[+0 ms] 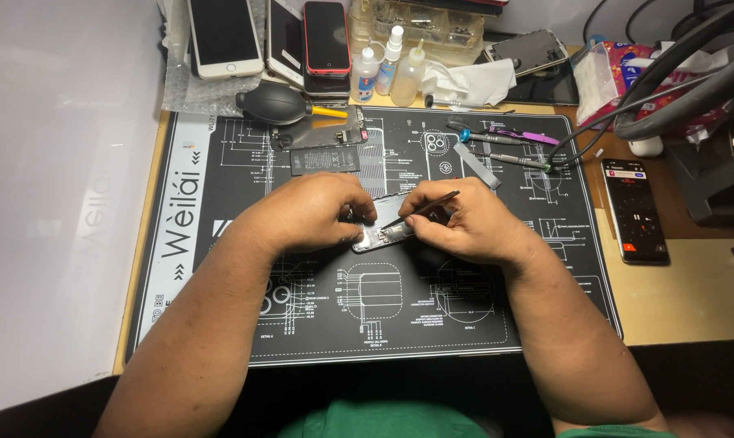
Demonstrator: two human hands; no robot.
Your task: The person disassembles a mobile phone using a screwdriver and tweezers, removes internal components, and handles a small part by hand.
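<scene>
The left hand (pixel 314 212) curls its fingers around the left end of an opened phone (pixel 381 234), pinning it flat on the black mat (pixel 221 268) near its centre. The right hand (pixel 464 221) pinches thin tweezers (pixel 422 206), their tips pointing toward 8 o'clock onto the phone's insides. At 11 o'clock from the hands lie a battery (pixel 325 159) and a black air blower (pixel 276 104). At 3 o'clock, off the mat on the tabletop (pixel 691 292), a lit phone (pixel 635 209) lies face up.
</scene>
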